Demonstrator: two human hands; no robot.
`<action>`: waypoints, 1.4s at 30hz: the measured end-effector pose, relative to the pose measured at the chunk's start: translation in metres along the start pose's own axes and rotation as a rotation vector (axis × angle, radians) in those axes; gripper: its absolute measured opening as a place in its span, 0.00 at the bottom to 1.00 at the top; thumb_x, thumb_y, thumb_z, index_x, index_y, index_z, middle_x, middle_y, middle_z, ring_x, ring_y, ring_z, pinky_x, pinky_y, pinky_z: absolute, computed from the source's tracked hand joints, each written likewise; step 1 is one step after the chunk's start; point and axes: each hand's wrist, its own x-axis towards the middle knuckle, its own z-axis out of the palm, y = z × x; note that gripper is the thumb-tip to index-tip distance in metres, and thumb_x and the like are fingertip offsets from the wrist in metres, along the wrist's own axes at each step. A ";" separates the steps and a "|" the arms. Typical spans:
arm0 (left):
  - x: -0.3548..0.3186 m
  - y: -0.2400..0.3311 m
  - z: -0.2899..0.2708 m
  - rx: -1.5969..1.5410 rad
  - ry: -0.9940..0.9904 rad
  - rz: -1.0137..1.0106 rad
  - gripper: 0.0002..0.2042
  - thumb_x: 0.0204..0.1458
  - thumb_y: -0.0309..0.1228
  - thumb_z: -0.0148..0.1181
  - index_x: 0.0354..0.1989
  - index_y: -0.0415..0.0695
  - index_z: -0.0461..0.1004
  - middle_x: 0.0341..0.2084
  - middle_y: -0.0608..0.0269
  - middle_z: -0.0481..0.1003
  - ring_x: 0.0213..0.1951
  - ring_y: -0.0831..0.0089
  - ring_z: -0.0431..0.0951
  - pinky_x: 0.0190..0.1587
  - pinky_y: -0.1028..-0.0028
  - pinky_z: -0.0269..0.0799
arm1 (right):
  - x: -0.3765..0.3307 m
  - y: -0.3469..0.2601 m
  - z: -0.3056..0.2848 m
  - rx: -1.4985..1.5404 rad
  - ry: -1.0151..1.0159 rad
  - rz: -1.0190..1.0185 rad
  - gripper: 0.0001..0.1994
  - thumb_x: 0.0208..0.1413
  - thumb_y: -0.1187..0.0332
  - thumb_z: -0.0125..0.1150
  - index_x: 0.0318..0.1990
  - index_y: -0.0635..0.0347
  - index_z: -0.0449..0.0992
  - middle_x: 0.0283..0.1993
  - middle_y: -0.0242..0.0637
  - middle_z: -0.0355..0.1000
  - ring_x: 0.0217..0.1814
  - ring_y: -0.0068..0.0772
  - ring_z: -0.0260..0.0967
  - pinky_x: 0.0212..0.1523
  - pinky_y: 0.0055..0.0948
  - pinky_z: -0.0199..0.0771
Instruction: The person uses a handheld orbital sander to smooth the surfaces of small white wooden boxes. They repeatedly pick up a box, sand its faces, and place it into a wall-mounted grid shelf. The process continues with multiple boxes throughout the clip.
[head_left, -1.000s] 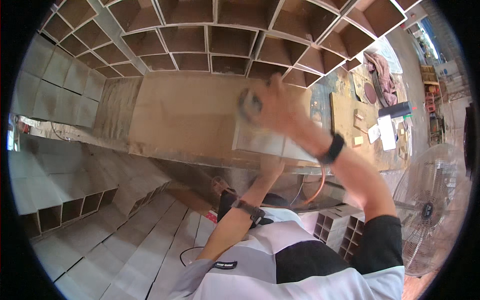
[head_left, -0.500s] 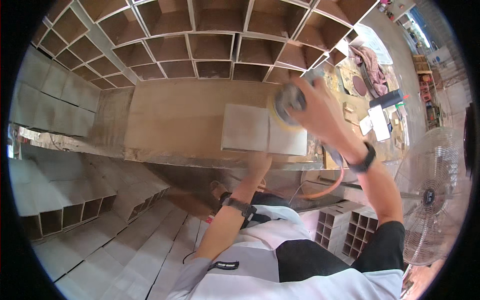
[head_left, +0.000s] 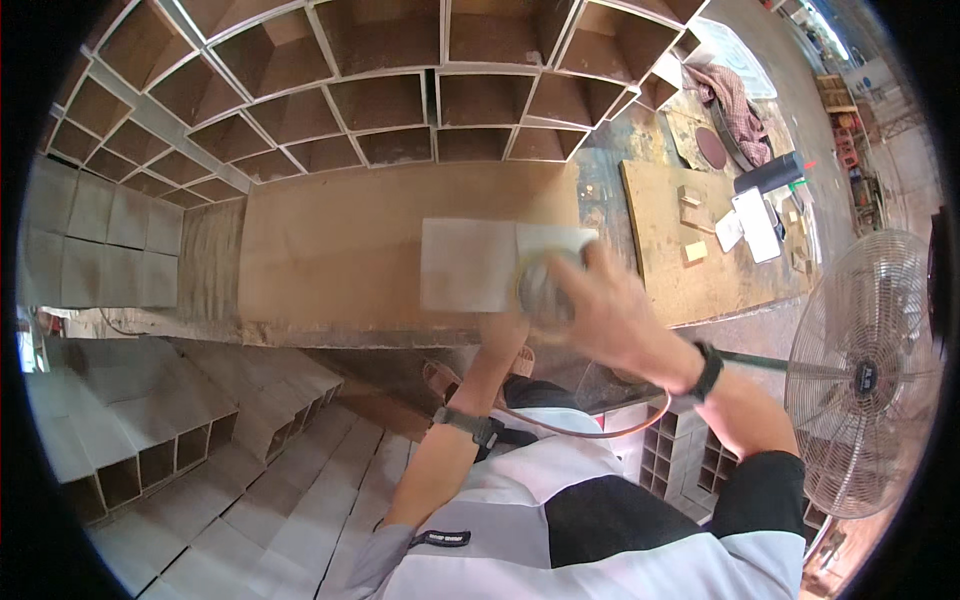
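Observation:
A pale white box (head_left: 465, 265) with a seam across its top lies on the brown workbench board, close to the front edge. My right hand (head_left: 610, 305) is closed around a round sander (head_left: 543, 290), held against the right part of the box top; motion blurs the tool. A reddish hose (head_left: 630, 428) hangs in a loop below my right wrist. My left hand (head_left: 502, 338) is closed at the box's near edge, just left of the sander. Its fingertips are blurred and partly hidden.
White-edged boxes with brown insides (head_left: 385, 105) are stacked behind the board, open sides facing me. More grey-white boxes (head_left: 120, 240) stand to the left and lower left. A second board (head_left: 660, 235) with small blocks lies right, near a dark cylinder (head_left: 768, 172). A fan (head_left: 860, 375) stands far right.
The sander and my right hand have moved left and nearer to me across the box top. My left hand stays at the near edge. The view has shifted slightly.

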 end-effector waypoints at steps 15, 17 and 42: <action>-0.017 -0.019 -0.002 0.013 -0.255 -0.117 0.26 0.53 0.27 0.56 0.63 0.38 0.65 0.59 0.41 0.68 0.60 0.43 0.66 0.64 0.52 0.59 | 0.016 0.038 -0.004 -0.009 -0.069 0.237 0.24 0.47 0.59 0.66 0.53 0.49 0.71 0.45 0.58 0.65 0.45 0.62 0.71 0.42 0.51 0.75; -0.011 -0.007 -0.012 -0.140 -0.198 -0.074 0.25 0.53 0.26 0.56 0.61 0.37 0.66 0.57 0.42 0.70 0.58 0.44 0.69 0.62 0.52 0.61 | -0.013 0.018 0.006 0.030 -0.156 0.074 0.23 0.48 0.58 0.66 0.52 0.48 0.71 0.44 0.59 0.66 0.44 0.62 0.71 0.44 0.54 0.74; 0.000 0.001 -0.011 -0.316 -0.039 -0.121 0.18 0.57 0.30 0.59 0.52 0.32 0.73 0.48 0.46 0.78 0.48 0.53 0.78 0.50 0.62 0.74 | 0.002 0.039 0.009 0.086 0.041 0.041 0.18 0.47 0.63 0.64 0.47 0.54 0.72 0.42 0.54 0.66 0.45 0.57 0.69 0.38 0.47 0.76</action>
